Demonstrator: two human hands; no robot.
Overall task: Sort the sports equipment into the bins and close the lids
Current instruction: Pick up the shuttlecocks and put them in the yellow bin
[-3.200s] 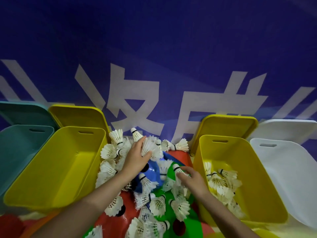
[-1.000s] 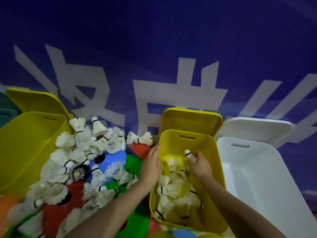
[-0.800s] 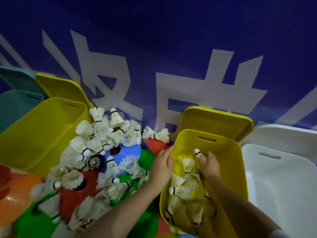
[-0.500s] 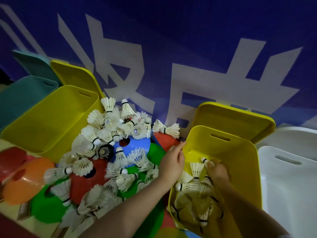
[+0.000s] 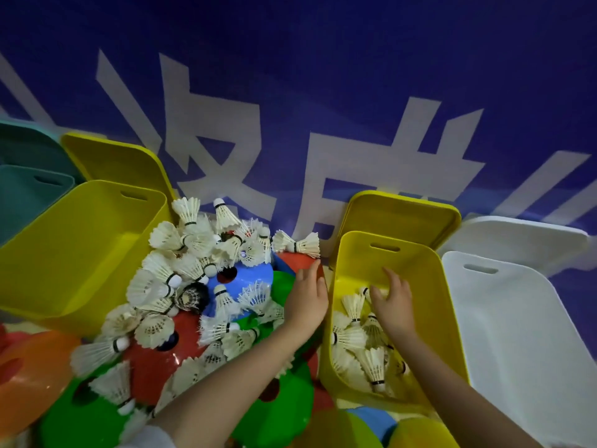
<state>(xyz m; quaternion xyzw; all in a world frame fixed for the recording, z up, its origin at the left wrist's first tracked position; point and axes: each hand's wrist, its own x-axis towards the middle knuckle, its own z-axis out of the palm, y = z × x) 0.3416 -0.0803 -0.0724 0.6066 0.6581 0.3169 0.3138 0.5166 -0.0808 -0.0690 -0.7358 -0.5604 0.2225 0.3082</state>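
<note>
A pile of white shuttlecocks (image 5: 200,253) lies on coloured disc cones between two yellow bins. The right yellow bin (image 5: 429,302) stands open and holds several shuttlecocks (image 5: 355,337); its lid (image 5: 400,215) leans against the wall behind it. My right hand (image 5: 392,302) is inside this bin, palm down with fingers spread, touching the shuttlecocks under it. My left hand (image 5: 307,295) rests with straight fingers against the bin's left rim. The left yellow bin (image 5: 64,253) has nothing visible in it, and its lid (image 5: 113,156) is propped behind.
Blue (image 5: 255,276), red (image 5: 155,350), green (image 5: 277,409) and orange (image 5: 26,367) disc cones lie under and around the pile. A teal bin (image 5: 26,189) stands far left, a white bin (image 5: 517,334) with its lid (image 5: 517,237) far right. A blue banner wall is close behind.
Both hands went from the shuttlecock pile to the right yellow bin. My right hand, which held a shuttlecock up inside the bin, has lowered onto the shuttlecocks there with fingers spread.
</note>
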